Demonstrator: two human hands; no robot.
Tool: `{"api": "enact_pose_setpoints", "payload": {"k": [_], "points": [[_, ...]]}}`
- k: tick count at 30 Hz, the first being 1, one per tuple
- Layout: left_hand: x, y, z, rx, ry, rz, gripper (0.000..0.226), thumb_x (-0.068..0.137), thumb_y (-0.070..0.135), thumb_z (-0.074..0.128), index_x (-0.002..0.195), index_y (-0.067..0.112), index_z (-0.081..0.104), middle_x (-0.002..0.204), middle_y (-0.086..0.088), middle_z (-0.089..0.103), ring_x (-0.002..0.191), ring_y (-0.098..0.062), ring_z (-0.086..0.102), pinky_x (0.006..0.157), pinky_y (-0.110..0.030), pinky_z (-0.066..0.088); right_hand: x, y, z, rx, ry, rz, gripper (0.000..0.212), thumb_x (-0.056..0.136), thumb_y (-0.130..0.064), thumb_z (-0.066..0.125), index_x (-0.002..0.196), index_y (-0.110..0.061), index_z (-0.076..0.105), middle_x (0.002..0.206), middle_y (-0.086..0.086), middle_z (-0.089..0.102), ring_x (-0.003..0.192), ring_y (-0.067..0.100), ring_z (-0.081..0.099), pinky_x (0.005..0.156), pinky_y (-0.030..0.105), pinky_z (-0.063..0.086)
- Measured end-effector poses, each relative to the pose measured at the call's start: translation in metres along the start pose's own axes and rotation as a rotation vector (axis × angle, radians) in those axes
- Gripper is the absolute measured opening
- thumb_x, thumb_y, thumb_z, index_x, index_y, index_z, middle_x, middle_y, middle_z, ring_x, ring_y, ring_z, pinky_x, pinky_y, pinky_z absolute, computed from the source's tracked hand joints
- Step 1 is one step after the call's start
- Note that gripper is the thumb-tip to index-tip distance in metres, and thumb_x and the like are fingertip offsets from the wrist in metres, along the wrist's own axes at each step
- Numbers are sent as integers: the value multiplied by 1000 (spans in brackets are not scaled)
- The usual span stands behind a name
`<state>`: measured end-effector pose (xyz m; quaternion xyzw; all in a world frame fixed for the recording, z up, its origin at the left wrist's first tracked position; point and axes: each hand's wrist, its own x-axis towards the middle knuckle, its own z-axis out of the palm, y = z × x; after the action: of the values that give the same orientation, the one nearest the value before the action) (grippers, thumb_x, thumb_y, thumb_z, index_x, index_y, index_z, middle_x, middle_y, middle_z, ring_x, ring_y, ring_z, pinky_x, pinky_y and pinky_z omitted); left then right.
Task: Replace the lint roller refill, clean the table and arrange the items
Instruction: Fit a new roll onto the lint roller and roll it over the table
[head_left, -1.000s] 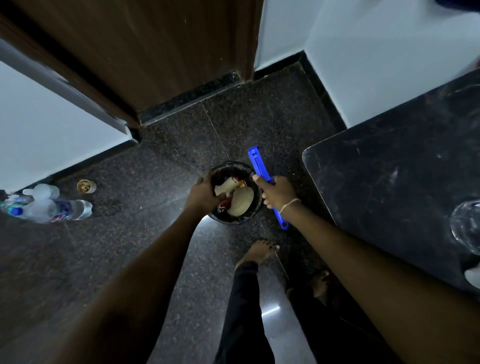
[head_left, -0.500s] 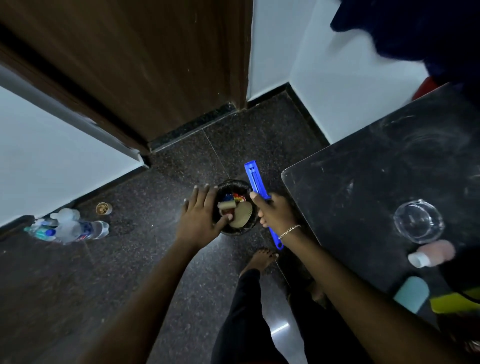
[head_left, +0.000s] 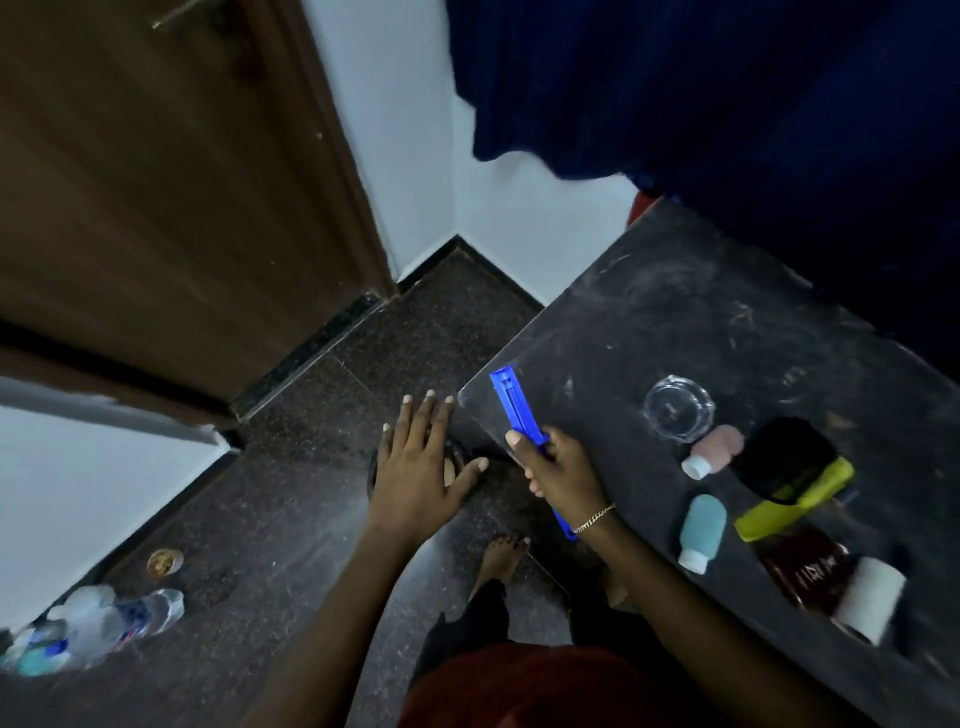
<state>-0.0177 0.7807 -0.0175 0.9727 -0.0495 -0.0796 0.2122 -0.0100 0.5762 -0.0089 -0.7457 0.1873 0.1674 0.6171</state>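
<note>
My right hand (head_left: 563, 473) grips the blue lint roller handle (head_left: 511, 405), whose bare frame points up over the near left corner of the dark table (head_left: 649, 322). My left hand (head_left: 421, 462) is spread flat with fingers apart and holds nothing. It hovers over the small black bin (head_left: 460, 462) on the floor and hides most of it. A white roll (head_left: 870, 597) lies at the table's right edge, blurred.
On the table stand a clear glass dish (head_left: 678, 408), a pink bottle (head_left: 714, 449), a teal bottle (head_left: 701, 530), a black and yellow-green object (head_left: 795, 483) and a dark red pack (head_left: 808, 566). Plastic water bottles (head_left: 98, 623) and a small cup (head_left: 165, 561) lie on the floor at left. A wooden door (head_left: 156, 208) stands ahead.
My left hand let go of the scrap in the bin and rose, fingers spread. The right hand lifted the blue handle toward the table corner. The view swung up and right.
</note>
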Motion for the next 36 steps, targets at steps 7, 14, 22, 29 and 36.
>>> {"api": "enact_pose_setpoints", "payload": {"k": [7, 14, 22, 29, 36], "points": [[37, 76, -3, 38, -20, 270, 86, 94, 78, 35, 163, 29, 17, 171, 2, 17, 161, -23, 3, 126, -56, 21, -23, -1, -77, 108, 232, -16, 48, 83, -48, 71, 83, -2, 57, 53, 0, 50, 44, 13, 45, 42, 24, 40], [65, 157, 13, 89, -77, 520, 86, 95, 79, 28, 162, 26, 21, 171, 0, 18, 160, -26, 8, 124, -60, 24, -52, 9, -143, 141, 475, -2, 31, 83, -50, 71, 79, -20, 63, 51, 0, 56, 43, 14, 52, 46, 27, 45], [68, 269, 57, 92, -140, 834, 82, 95, 73, 37, 160, 23, 27, 169, -2, 24, 159, -28, 17, 122, -59, 28, -103, 42, -229, 138, 789, 19, 28, 88, -43, 70, 72, -22, 61, 50, -3, 59, 46, 10, 54, 52, 28, 45], [35, 369, 100, 70, -222, 1072, 85, 95, 69, 44, 160, 17, 28, 168, -7, 27, 154, -30, 28, 120, -51, 34, -157, 84, -287, 207, 992, 82, 38, 86, -51, 68, 83, -14, 67, 65, 7, 66, 61, 10, 58, 64, 40, 51], [-21, 439, 156, 12, -279, 1133, 77, 92, 53, 65, 145, 0, 50, 139, -19, 59, 129, -34, 56, 106, -42, 52, -203, 131, -333, 229, 1200, 240, 48, 82, -57, 69, 57, -21, 49, 46, -11, 48, 44, 1, 42, 52, 24, 35]]}}
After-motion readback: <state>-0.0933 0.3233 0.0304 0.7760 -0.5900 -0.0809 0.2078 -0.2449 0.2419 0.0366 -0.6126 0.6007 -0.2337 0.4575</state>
